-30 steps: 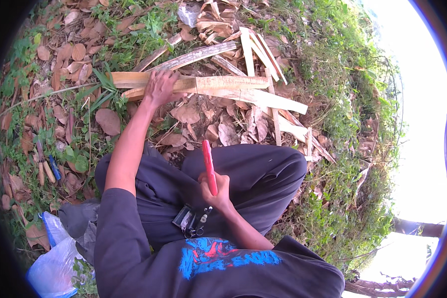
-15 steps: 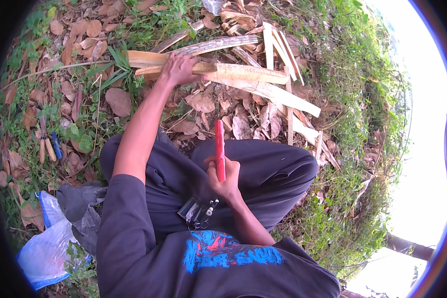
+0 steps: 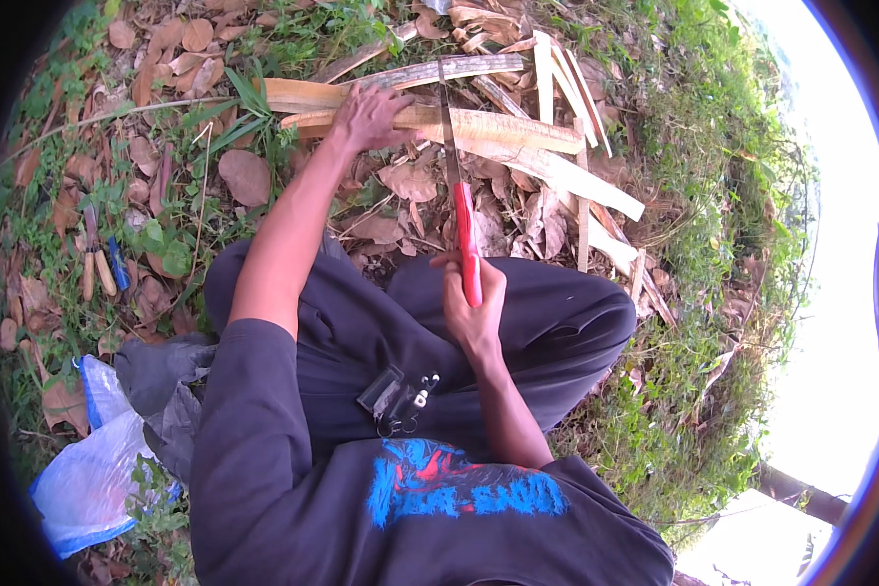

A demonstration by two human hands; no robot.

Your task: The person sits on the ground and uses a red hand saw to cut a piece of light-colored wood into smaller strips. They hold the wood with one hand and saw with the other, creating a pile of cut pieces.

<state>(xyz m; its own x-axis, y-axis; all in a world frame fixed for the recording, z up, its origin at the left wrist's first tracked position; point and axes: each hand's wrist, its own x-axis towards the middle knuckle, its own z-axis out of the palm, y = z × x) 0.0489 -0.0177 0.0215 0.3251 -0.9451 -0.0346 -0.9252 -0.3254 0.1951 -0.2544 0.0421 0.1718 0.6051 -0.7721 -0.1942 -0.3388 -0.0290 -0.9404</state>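
Note:
My right hand point(image 3: 475, 293) is closed around the red handle of a handsaw point(image 3: 467, 234). Its thin dark blade points away from me and crosses over a pale wooden plank point(image 3: 508, 129); whether the teeth touch the wood I cannot tell. On the same plank, left of the blade, rests my left hand point(image 3: 369, 119), palm down with fingers spread. Another pale strip of wood point(image 3: 576, 186) runs out from under the plank toward the right. Behind lies a greyish, bark-covered strip point(image 3: 410, 75).
Several thin wood offcuts point(image 3: 545, 78) lie at the far right, with dry leaves point(image 3: 244, 176) and grass around. To the left are wooden-handled tools point(image 3: 96, 269) and a blue-handled one point(image 3: 118, 264). A plastic sack point(image 3: 98, 479) lies near left. Keys point(image 3: 400, 400) rest on my lap.
My right hand has moved slightly right, and the saw has tipped so that its blade now shows across the plank. The left hand's fingers have spread; it stays on the plank.

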